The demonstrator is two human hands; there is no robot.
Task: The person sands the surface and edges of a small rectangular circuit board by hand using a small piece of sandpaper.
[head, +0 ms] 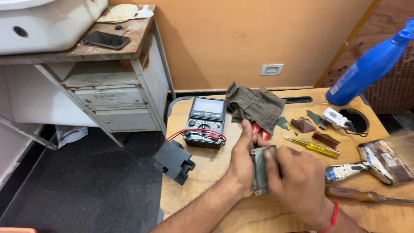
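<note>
Both hands worked over the middle of the pale wooden tabletop [207, 181], toward its near edge. The left hand [242, 162] was closed around a small flat grey-green rectangular plate [260, 170], thumb up along its far side, holding it on edge. The right hand [297, 183] was blurred; its fingers pressed against the plate's right face, but whether they pinched anything could not be told.

How far the work had gone could not be judged: the plate looked whole, out of any housing, and nothing was fitted to it.

Toward the far edge sat a black analogue multimeter with red and black leads [205, 121], just beside a crumpled grey-brown cloth [256, 105]. A dark grey plastic block [174, 162] overhung the left edge. On the right side lay a yellow-handled screwdriver [312, 146], a paint-crusted scraper [379, 162] and a wooden-handled tool [358, 195]. A blue plastic bottle [371, 67] stood at the far right corner.
</note>
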